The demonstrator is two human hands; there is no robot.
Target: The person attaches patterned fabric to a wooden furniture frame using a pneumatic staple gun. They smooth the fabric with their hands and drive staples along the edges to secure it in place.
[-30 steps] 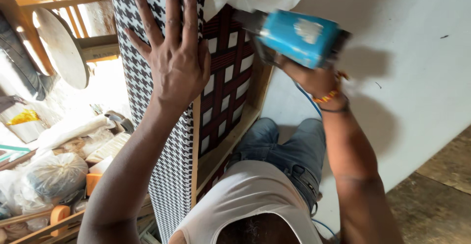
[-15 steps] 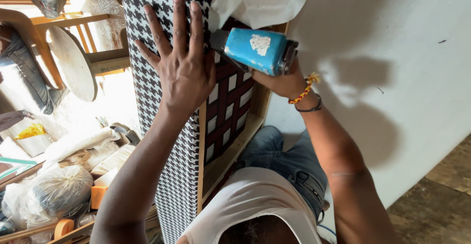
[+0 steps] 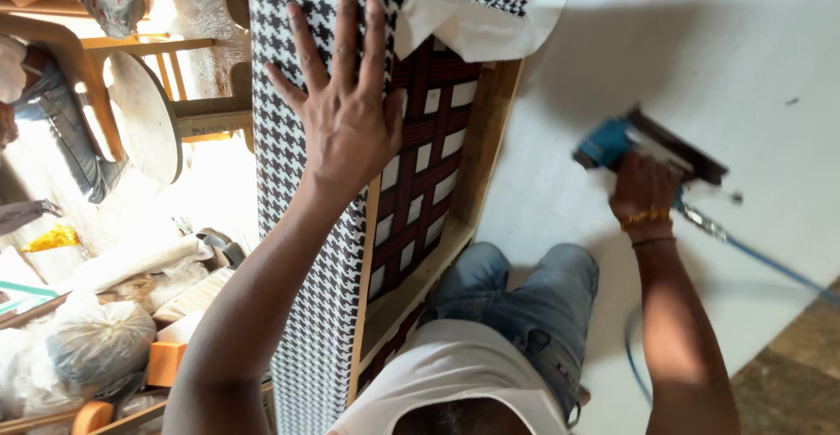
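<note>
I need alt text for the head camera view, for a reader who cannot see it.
A person's left hand presses flat on black-and-white houndstooth fabric covering a wooden frame with dark red webbing. The right hand holds a blue staple gun off to the side, over a white surface.

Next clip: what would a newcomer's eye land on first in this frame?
First the black-and-white houndstooth fabric running down the middle, with the left hand spread flat on it at the edge of a wooden frame crossed by dark red webbing. To the right, the right hand grips a blue staple gun with a blue hose, held over a white surface away from the frame.
</note>
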